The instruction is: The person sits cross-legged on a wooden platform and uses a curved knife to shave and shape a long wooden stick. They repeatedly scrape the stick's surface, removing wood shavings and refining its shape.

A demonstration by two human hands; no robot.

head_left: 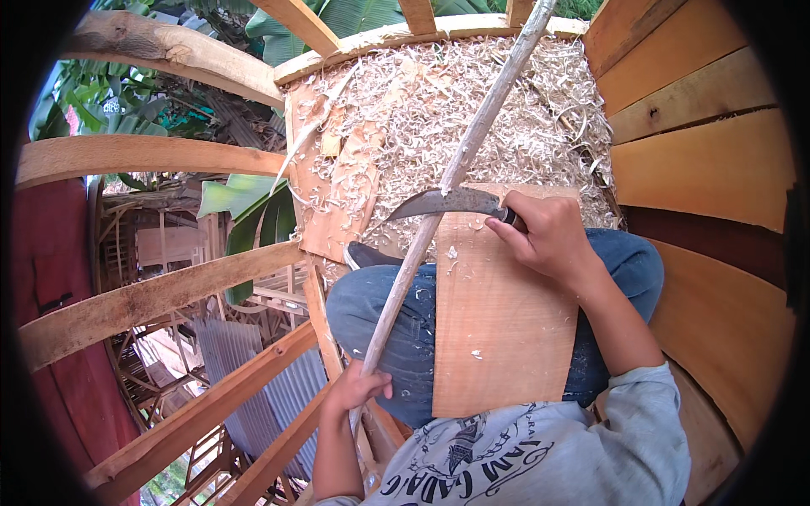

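My right hand [550, 239] is closed round the dark handle of a curved knife [460, 201]. Its blade points left and lies across a long pale wooden stick [484, 122], touching it. The stick slants from beside my left hip up to the far right. Near its lower end, my left hand [360, 388] is wrapped round it. A flat wooden board [506, 329] rests over my lap, under the right hand and knife. A few small shavings lie on the board.
Curly wood shavings [523, 110] cover the plank floor [329, 215] ahead. Wooden rails [160, 295] stand on the left, above corrugated sheets [228, 371] lower down. A plank wall [696, 169] closes the right side. A curved beam [405, 35] borders the far edge, with broad leaves beyond.
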